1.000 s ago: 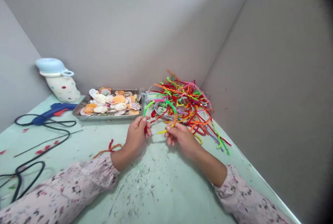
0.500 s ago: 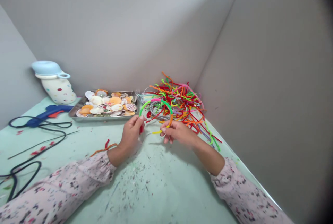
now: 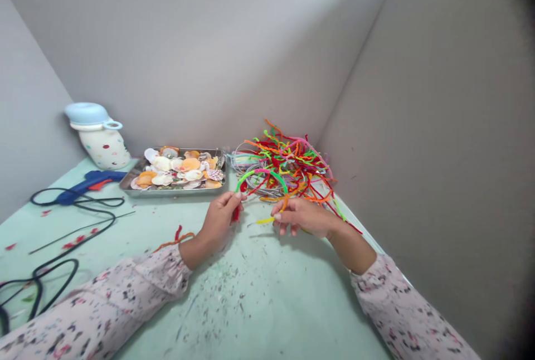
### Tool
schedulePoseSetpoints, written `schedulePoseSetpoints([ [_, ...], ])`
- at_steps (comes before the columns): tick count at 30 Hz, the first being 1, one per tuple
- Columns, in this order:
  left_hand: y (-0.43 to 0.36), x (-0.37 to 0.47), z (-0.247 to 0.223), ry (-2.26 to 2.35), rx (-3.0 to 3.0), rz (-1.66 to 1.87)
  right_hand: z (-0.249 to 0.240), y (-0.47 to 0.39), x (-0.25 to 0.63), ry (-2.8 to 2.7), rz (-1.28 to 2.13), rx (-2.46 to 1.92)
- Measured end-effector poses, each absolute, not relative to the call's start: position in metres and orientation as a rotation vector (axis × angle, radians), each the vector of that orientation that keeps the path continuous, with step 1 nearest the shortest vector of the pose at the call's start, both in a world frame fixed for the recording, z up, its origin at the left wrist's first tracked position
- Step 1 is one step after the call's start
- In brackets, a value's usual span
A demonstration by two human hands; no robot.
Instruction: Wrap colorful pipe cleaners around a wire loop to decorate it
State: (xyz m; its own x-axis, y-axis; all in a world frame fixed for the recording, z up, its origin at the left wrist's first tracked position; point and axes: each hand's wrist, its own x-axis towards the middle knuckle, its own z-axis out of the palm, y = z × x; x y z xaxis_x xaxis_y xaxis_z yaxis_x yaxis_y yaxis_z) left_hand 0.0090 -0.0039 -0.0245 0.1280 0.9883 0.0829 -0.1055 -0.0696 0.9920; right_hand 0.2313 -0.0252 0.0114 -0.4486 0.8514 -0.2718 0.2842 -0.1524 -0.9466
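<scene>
A curved, multicoloured fuzzy strand (image 3: 262,171) in green, pink, orange and yellow arches between my hands. My left hand (image 3: 219,218) pinches its left end, where a short red piece hangs below the fingers. Thumb and fingers of my right hand (image 3: 303,217) close on the orange and yellow part, and a yellow tip (image 3: 264,220) points left from them. Behind lies a tangled pile of coloured fuzzy stems (image 3: 296,159). Orange and red pieces (image 3: 175,239) rest beside my left wrist.
A metal tray (image 3: 175,193) of seashells stands behind my left hand. Further left are a leaning white bottle (image 3: 104,148) with a blue lid, a blue glue gun (image 3: 90,181) and a looping black cord (image 3: 98,210). Grey walls rise behind and at the right.
The view has shifted, so most things appear slightly further right. My right hand is a little farther from my left, and the arch between them looks wider and lower.
</scene>
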Motion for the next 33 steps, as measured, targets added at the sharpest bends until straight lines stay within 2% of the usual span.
schedulePoseSetpoints([
  [7, -0.003, 0.011, -0.027, 0.824, 0.987, 1.133, 0.008, -0.019, 0.247, -1.539, 1.702, -1.316],
  [23, -0.002, 0.009, -0.034, 0.875, 1.146, 1.166, 0.009, -0.020, 0.244, -1.677, 1.720, -1.324],
  [27, -0.003, 0.009, -0.035, 0.864, 1.142, 1.128, 0.027, -0.021, 0.259, -1.834, 1.557, -1.490],
  [33, -0.001, 0.009, -0.040, 0.895, 1.185, 1.084, 0.055, -0.018, 0.296, -1.702, 1.047, -1.656],
])
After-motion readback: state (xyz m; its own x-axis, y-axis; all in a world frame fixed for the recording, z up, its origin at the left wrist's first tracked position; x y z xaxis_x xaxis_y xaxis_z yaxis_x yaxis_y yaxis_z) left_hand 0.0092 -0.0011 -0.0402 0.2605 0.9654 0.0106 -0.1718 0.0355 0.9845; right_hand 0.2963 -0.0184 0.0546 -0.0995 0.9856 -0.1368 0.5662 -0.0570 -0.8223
